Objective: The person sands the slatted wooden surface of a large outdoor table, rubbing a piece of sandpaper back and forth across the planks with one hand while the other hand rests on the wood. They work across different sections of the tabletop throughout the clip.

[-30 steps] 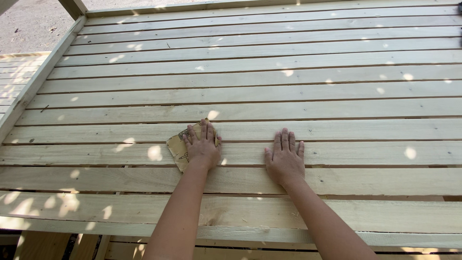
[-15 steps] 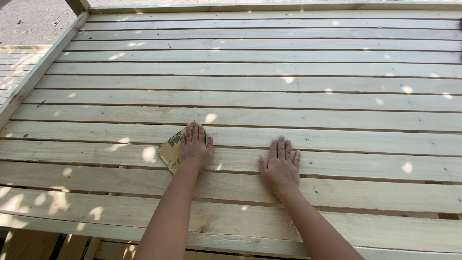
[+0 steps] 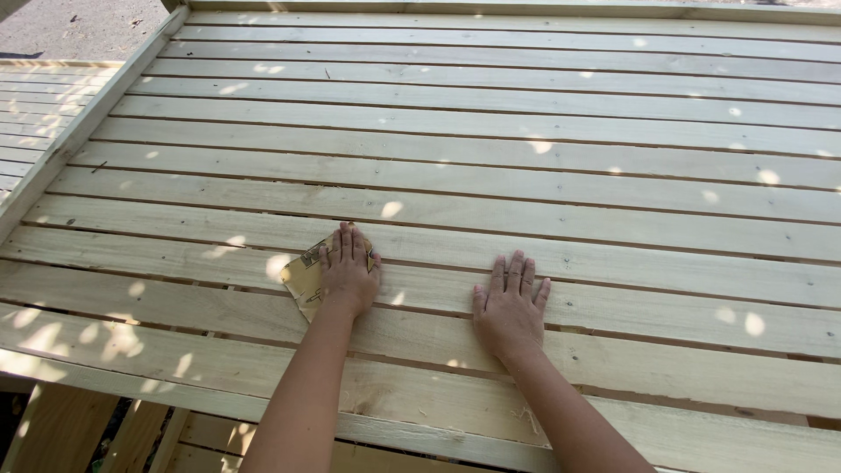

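Sandpaper (image 3: 305, 278), a tan sheet with dark print on its back, lies flat on the pale wooden slats (image 3: 543, 188) and is pinned there by the left hand (image 3: 348, 273). That hand is spread open, palm down, fingers straight and close together, pressing on the sheet rather than gripping it; the sheet's corner pokes out past the hand on the side away from the right hand. The right hand (image 3: 508, 307) rests just beside the left hand, on the next board nearer the person, also palm down with fingers lightly fanned, flat on bare wood and holding nothing. Both forearms run back from the hands toward the near edge of the slatted panel. The slats run crosswise, with narrow dark gaps between them, and are dappled with small spots of sunlight. Beyond the left hand, a side rail (image 3: 105, 109) frames the panel, and past that rail a second set of slats (image 3: 35, 114) lies lower down. Gravelly ground (image 3: 79, 26) shows beyond the rail's far end.
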